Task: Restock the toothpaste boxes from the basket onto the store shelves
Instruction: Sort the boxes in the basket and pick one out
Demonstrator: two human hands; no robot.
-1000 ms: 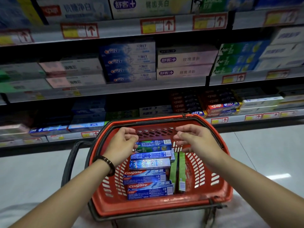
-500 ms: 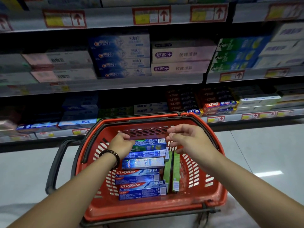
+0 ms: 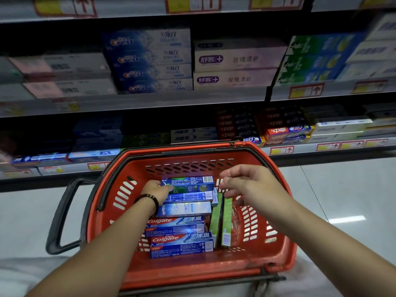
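Two bare forearms reach into a red shopping basket (image 3: 192,275); a black handle (image 3: 62,211) sticks out to the left of the left forearm.

Nearest in the basket, below both wrists, are two Colgate boxes (image 3: 182,245), flat, one behind the other, print up. Right of them, under the right forearm, two green boxes (image 3: 226,224) stand on edge, running near to far.

Next back is a white-blue box (image 3: 186,209), just beside the left wrist, which wears a dark beaded bracelet (image 3: 150,197). Then a thin blue box (image 3: 190,196), its left end under the left hand.

Farthest in the row is a blue-green box (image 3: 190,182), barcode at its right end, lying flat in the basket.

Left hand (image 3: 157,190): fingers curled onto that box's left end, gripping it.

Right hand (image 3: 246,183): fingers loosely bent and spread, holding nothing, hovering just above and right of the same box's right end. Contact unclear.

Beyond the hands is a glossy pale floor (image 3: 342,189), then the shelves (image 3: 321,146).
- Low shelf: red boxes (image 3: 285,131) past the right hand.
- Next shelf up: stacked Crest boxes (image 3: 154,61), purple-logo white boxes (image 3: 235,58), green-blue boxes (image 3: 310,58).
- Price tags (image 3: 304,91) on the shelf edge: blurred, unreadable.
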